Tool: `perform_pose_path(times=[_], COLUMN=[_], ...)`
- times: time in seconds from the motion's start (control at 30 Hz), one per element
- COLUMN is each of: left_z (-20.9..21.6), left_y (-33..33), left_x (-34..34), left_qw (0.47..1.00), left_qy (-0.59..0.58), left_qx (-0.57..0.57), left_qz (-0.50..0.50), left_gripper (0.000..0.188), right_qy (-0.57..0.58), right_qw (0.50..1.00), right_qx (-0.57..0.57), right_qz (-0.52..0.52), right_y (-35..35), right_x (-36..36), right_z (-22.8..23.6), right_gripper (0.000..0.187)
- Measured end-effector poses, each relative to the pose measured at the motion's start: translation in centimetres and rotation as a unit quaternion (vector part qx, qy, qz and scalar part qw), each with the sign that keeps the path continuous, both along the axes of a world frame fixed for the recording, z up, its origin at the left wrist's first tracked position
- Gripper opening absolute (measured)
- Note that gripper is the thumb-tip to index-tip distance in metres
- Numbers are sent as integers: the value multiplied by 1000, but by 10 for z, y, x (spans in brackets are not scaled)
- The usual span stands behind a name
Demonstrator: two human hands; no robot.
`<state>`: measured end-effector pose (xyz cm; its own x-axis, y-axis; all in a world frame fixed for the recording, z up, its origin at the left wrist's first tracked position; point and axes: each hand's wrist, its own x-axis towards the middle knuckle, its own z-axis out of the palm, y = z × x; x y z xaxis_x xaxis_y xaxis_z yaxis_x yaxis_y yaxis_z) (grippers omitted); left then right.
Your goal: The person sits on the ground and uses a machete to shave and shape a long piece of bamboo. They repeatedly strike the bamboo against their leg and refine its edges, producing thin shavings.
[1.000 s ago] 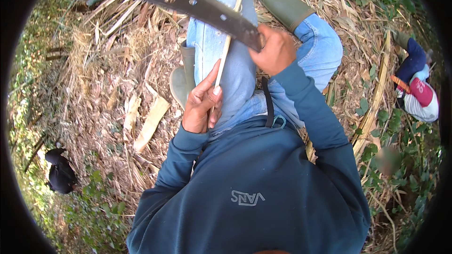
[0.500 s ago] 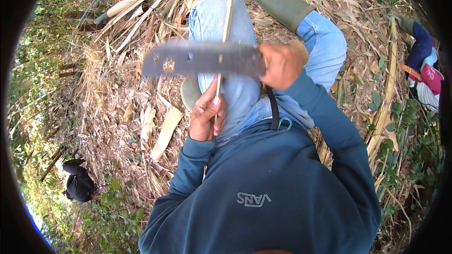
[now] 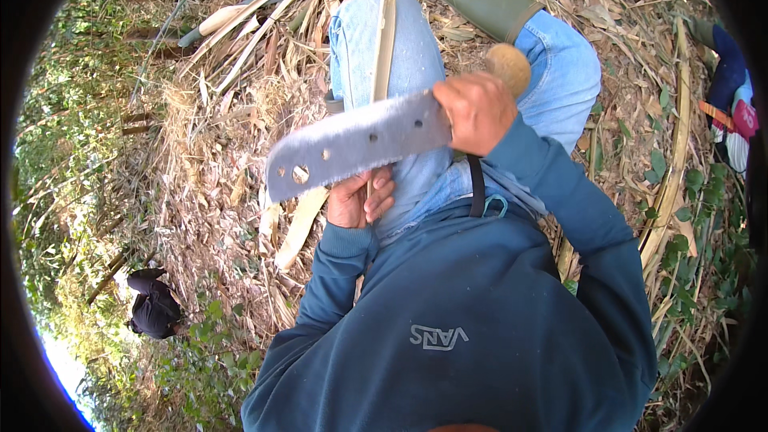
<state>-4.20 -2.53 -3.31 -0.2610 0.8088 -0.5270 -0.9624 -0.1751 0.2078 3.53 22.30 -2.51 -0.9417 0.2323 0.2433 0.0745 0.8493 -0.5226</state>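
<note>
The pale strip runs from the top centre of the frame down over my knee and passes behind the blade near the middle; it looks light and thin, stiff along its length yet probably springy, and I expect dry, smooth faces with edges that could splinter or nick a finger; its lower end is pinched among the curled fingers of my left hand, just left of centre, which seems a sound place to hold, though the blade hides part of that grip; the machete slants across the middle, its broad, holed blade in front of the strip, and I can't make out whether the two touch; I judge it rigid and heavy toward its wide end, so the wooden handle is the only place to take hold, and my right hand, right of centre, is wrapped firmly round it; beyond, a green boot stretches along the top, a flat pale slat lies on the littered ground left of my left hand, and a wooden-handled tool rests at upper left; a person in dark clothes is at lower left, another at the right edge.
</note>
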Motion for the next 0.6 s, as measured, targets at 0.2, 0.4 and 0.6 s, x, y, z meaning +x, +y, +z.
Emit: perform_pose_path(times=[0.2, 0.4, 0.6], left_z=[12, -13, 4], left_y=[14, -1, 9], left_x=[-1, 0, 6], left_qw=[998, 999, 998], left_qy=[61, 37, 57], left_qx=[6, 27, -7], left_qz=[-25, -14, -11], left_gripper=[40, 40, 27], right_qy=[-96, 2, -45], right_qw=[977, 1000, 969], right_qx=[-114, -12, -63], right_qz=[-152, -5, -233], right_y=[30, 7, 63], right_x=[-24, 4, -31], right_z=[-17, -15, -16], right_gripper=[24, 21, 23])
